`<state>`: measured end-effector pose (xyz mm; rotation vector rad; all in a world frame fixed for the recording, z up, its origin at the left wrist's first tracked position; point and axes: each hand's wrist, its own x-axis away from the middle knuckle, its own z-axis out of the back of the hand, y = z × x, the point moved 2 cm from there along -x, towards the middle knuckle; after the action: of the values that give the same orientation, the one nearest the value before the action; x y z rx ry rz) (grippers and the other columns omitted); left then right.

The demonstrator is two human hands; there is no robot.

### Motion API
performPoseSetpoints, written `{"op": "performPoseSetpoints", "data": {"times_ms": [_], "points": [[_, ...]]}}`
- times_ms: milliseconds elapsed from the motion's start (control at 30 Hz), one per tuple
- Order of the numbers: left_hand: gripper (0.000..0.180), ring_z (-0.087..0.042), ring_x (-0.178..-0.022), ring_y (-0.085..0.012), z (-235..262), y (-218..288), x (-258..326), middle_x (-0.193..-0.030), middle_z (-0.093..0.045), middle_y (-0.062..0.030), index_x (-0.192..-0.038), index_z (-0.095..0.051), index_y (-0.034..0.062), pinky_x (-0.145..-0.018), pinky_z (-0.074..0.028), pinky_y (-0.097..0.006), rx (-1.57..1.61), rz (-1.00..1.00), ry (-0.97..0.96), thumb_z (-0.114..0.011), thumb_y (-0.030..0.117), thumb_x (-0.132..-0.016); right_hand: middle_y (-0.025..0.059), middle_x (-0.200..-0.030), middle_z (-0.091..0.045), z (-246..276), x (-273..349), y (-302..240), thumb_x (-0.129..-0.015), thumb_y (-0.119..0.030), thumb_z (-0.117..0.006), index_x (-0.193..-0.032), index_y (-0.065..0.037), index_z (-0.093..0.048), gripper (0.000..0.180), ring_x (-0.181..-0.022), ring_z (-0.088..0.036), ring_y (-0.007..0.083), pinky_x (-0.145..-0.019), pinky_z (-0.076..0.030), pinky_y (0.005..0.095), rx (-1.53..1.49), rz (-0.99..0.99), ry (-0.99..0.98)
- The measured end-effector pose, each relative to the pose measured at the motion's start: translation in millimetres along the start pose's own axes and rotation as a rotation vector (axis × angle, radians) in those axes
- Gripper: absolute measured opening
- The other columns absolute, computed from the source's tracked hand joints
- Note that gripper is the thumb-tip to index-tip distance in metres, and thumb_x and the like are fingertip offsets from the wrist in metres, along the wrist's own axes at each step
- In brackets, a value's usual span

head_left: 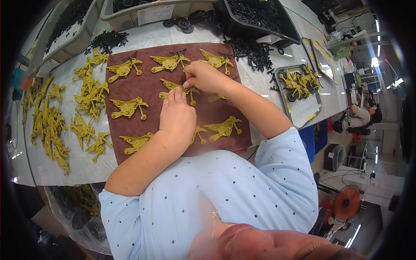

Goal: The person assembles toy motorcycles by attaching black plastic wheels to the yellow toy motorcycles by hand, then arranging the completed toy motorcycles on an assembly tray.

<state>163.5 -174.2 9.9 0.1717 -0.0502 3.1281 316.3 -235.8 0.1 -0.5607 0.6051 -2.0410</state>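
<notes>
A brown mat point(149, 93) lies on the white table, with several mustard-yellow plastic toy parts laid out in rows on it. My left hand point(177, 116) rests flat on the mat, its fingertips holding down one yellow part point(177, 88) in the middle. My right hand point(204, 77) pinches at the same part from above, fingers closed on its upper end. Other yellow parts point(127, 108) lie untouched around both hands.
A loose heap of yellow parts point(52, 125) covers the table left of the mat. Black plastic parts point(251, 50) and grey bins point(147, 13) stand at the back. A metal tray point(301, 108) with assembled yellow pieces sits to the right. Another person sits far right.
</notes>
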Motion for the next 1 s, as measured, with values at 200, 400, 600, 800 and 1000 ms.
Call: {"op": "performPoseSetpoints", "data": {"times_ms": [200,400,600,800,1000], "points": [[0.062,-0.047,-0.124,-0.0292,6.3,0.6,-2.5,-0.135,-0.046,-0.0230,-0.124,-0.050,-0.0100,-0.102,-0.039,-0.035,0.081,0.034,0.010,-0.064,0.033,-0.082,0.0149,-0.080,-0.056,-8.2,2.3,3.4,-0.070,-0.011,-0.075,-0.070,-0.002,-0.058,0.019,-0.074,-0.058,0.0335,-0.065,-0.046,0.0411,0.043,0.101,0.216],[0.060,-0.049,-0.122,-0.0311,5.6,-3.5,-2.0,-0.133,-0.047,-0.0229,-0.124,-0.050,-0.0101,-0.100,-0.041,-0.035,0.109,0.031,0.026,-0.064,0.031,-0.083,0.0153,-0.076,-0.055,-12.8,6.0,-8.6,-0.068,0.000,-0.069,-0.067,0.000,-0.055,0.014,-0.075,-0.059,0.0326,-0.066,-0.047,0.0394,0.075,0.144,0.271],[0.060,-0.050,-0.121,-0.0326,7.9,-3.8,-2.4,-0.134,-0.046,-0.0234,-0.125,-0.049,-0.0099,-0.100,-0.042,-0.037,0.162,0.022,0.010,-0.064,0.030,-0.083,0.0158,-0.083,-0.063,-0.2,15.6,-3.3,-0.074,-0.011,-0.069,-0.079,-0.002,-0.065,0.011,-0.081,-0.062,0.0289,-0.072,-0.048,0.0376,-0.067,-0.051,0.157],[0.061,-0.046,-0.124,-0.0329,6.3,-5.4,1.4,-0.137,-0.042,-0.0242,-0.126,-0.047,-0.0100,-0.102,-0.040,-0.037,0.166,0.023,0.002,-0.063,0.031,-0.084,0.0139,-0.098,-0.066,72.6,76.1,35.4,-0.081,-0.010,-0.065,-0.099,-0.004,-0.066,0.019,-0.090,-0.063,0.0279,-0.080,-0.049,0.0348,0.149,-0.276,0.407],[0.056,-0.043,-0.127,-0.0318,2.6,-5.5,5.0,-0.136,-0.043,-0.0237,-0.123,-0.050,-0.0112,-0.105,-0.035,-0.039,0.222,0.050,0.101,-0.062,0.029,-0.085,0.0179,-0.084,-0.064,106.4,176.5,119.1,-0.071,0.005,-0.055,-0.090,0.000,-0.063,0.021,-0.080,-0.061,0.0340,-0.071,-0.048,0.0392,0.607,-0.458,0.310]]}}
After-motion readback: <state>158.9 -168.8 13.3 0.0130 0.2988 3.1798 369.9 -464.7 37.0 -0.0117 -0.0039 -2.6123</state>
